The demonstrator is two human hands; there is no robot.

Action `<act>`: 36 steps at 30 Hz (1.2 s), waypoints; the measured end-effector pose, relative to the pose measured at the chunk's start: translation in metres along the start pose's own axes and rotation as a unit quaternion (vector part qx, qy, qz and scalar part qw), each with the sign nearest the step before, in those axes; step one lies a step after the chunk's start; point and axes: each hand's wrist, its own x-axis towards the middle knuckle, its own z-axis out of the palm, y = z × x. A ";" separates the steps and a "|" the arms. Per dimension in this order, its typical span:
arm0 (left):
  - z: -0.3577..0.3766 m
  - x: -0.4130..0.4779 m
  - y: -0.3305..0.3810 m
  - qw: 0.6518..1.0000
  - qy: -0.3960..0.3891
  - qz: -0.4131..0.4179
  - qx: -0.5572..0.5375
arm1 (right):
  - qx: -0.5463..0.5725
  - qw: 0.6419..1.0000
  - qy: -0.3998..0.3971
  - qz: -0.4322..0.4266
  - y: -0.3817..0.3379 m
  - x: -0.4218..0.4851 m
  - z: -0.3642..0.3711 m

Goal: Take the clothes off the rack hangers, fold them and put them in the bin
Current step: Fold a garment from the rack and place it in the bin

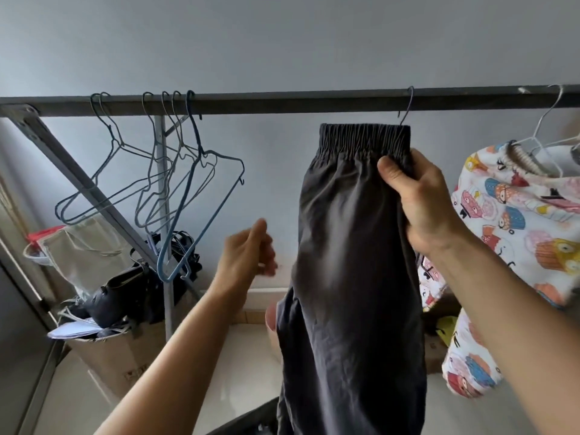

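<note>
Nearest us, two bare forearms reach up from the bottom corners of the view. The right hand (pixel 422 202) grips the dark grey trousers (pixel 351 271) at their right side just below the gathered elastic waistband, with the thumb pressed on the front of the cloth and the fingers wrapped round behind it. The left hand (pixel 249 254) hangs in the air just left of the trousers. It is blurred, so we read its fingers as loosely curled and holding nothing, though we cannot be sure. The trousers hang straight down between the two arms, their legs running out of the bottom of the view. Their top is on a wire hanger (pixel 407 103) of which we see only the hook, caught over the dark rack rail (pixel 282 103). To the right, close behind the right forearm, a white garment printed with coloured owls (pixel 514 224) hangs from a white wire hanger (pixel 547 130) on the same rail. Farther left along the rail a cluster of empty blue and grey hangers (pixel 163 171) dangles, all tilted. Below them, on the pale floor against the rack's slanted leg, stands a cardboard box (pixel 119 362) with dark bags (pixel 135 293) piled on top. Behind everything is a plain grey wall (pixel 282 42).
</note>
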 end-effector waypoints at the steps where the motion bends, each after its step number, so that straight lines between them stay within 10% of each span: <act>1: 0.001 -0.008 -0.012 1.000 -0.001 -0.026 0.006 | 0.002 1.000 0.000 -0.008 -0.003 0.002 -0.002; 10: 0.021 -0.035 -0.090 0.963 -0.175 -0.195 -0.059 | 0.006 0.999 0.005 -0.043 -0.020 0.005 -0.005; 24: -0.018 -0.020 -0.062 0.983 -0.103 -0.127 -0.079 | -0.046 0.996 0.034 -0.074 -0.026 0.010 -0.035; 31: -0.044 -0.010 -0.038 0.923 -0.201 -0.117 -0.306 | 0.015 0.997 0.018 -0.068 -0.037 0.011 -0.032; 36: -0.045 -0.008 -0.022 0.976 -0.178 -0.064 -0.107 | -0.004 0.996 -0.046 -0.075 -0.050 0.010 -0.023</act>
